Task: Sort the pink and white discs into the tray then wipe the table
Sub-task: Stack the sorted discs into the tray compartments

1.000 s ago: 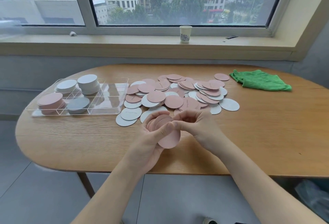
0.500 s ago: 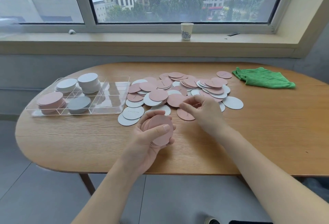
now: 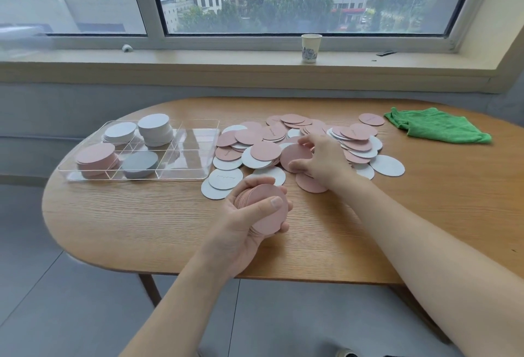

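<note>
While the left hand point(image 3: 243, 229) grasps a stack of flat round pink discs point(image 3: 265, 209) above the wood-grain desk point(image 3: 141, 223), the right hand point(image 3: 320, 158), reaching farther than before, pinches a pink disc point(image 3: 295, 155) beside the clear tray point(image 3: 187, 141).

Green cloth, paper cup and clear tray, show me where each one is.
green cloth point(image 3: 436, 125), head view, middle of the fabric
paper cup point(image 3: 310, 48), head view, side wall
clear tray point(image 3: 198, 178), head view, near rim

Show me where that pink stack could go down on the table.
Bare wood lies along the near table edge, below the tray and beside the left hand, and right of the loose discs, below the green cloth. The middle is crowded.
</note>
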